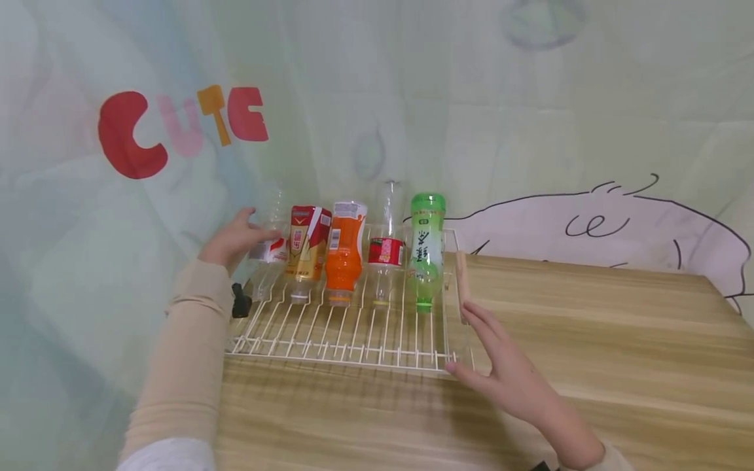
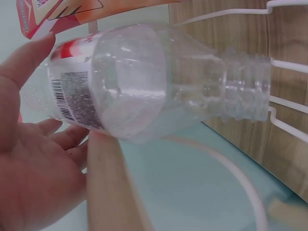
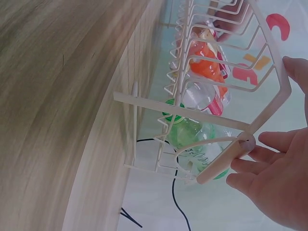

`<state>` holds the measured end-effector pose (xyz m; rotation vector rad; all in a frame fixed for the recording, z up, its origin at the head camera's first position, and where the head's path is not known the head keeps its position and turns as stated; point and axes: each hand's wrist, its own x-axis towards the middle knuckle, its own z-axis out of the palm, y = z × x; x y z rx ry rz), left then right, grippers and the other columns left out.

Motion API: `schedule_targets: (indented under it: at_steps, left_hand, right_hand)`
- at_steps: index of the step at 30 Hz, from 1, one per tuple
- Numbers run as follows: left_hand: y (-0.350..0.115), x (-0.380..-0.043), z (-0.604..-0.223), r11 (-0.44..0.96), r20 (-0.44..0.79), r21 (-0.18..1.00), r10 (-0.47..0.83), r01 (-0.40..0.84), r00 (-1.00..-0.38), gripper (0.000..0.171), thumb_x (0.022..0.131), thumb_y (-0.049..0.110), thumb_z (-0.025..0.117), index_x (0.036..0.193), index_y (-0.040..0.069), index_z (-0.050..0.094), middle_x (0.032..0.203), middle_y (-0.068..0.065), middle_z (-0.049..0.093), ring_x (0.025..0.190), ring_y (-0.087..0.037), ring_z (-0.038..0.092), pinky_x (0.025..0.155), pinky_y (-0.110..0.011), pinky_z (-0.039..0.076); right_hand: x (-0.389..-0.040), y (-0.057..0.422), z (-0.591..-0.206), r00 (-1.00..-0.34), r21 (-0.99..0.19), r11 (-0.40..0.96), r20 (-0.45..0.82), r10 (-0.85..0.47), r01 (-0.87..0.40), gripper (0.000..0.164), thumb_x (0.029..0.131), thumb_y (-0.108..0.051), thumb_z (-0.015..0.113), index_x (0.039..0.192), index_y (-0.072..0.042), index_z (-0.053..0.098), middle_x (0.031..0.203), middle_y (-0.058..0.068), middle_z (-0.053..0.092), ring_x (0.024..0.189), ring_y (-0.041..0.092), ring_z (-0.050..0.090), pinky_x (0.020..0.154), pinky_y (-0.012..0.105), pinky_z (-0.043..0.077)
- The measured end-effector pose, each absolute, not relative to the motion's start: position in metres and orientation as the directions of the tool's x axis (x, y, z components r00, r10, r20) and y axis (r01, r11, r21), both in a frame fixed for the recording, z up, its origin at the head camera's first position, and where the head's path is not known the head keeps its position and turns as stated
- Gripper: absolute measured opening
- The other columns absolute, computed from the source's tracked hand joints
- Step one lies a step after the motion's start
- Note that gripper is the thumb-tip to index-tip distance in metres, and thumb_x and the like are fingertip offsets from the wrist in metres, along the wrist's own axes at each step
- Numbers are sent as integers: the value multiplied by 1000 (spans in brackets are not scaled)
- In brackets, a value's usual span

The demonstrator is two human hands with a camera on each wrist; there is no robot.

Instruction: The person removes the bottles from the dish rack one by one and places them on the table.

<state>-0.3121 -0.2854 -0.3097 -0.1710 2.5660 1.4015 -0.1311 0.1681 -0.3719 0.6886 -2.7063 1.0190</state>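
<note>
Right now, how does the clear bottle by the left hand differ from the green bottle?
The clear bottle is colourless; the green bottle is tinted green. The clear bottle lies at the row's left end, the green bottle at the right. Both rest in the wire rack.

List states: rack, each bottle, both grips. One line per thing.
Rack: on the table, loaded.
Leftmost bottle: neck down, uncapped, no liquid visible.
Red-gold bottle: neck down, cap unclear.
Orange bottle: neck down, cap unclear.
Red-band bottle: neck down, cap unclear.
Green bottle: neck down, cap unclear.
Left grip: thumb and fingers either side of leftmost bottle, firmness unclear.
Right grip: spread, fingers straight, at the rack's end.
</note>
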Motion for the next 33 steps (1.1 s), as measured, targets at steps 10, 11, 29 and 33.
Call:
schedule_targets:
  at_steps: [10,11,29,33]
  left_hand:
    - [-280,-309,-311,581,-244,786,-25,-212,-970,108,89,39,67,152,6,-14,153,-32,16,139,-46,22,111,-62,21]
    - [-280,-309,-312,577,-239,789,-25,-209,-971,107,89,38,66,152,6,-13,153,-32,17,139,-46,23,111,-61,22]
    - [-280,-299,-279,686,-76,724,-21,-70,-997,102,90,46,62,152,0,-4,147,-34,28,132,-46,34,106,-60,33]
    - [-274,-295,-265,682,-35,730,-18,-38,-999,102,89,46,63,153,2,-2,146,-33,29,131,-45,34,106,-59,34]
  right_hand:
    - [-127,169,-374,-874,-574,660,327,-359,-485,78,86,-37,71,149,-8,34,154,8,30,133,36,41,101,61,38]
    - [-127,169,-374,-874,-574,660,328,-359,-486,78,86,-37,71,148,-8,34,154,8,30,133,36,41,101,61,38]
    - [-129,170,-374,-863,-566,652,341,-372,-505,77,87,-41,70,147,-7,37,154,8,30,134,35,41,101,59,39]
    - [-130,170,-375,-862,-571,646,343,-372,-506,77,86,-41,70,146,-6,37,154,8,30,135,35,40,102,59,38]
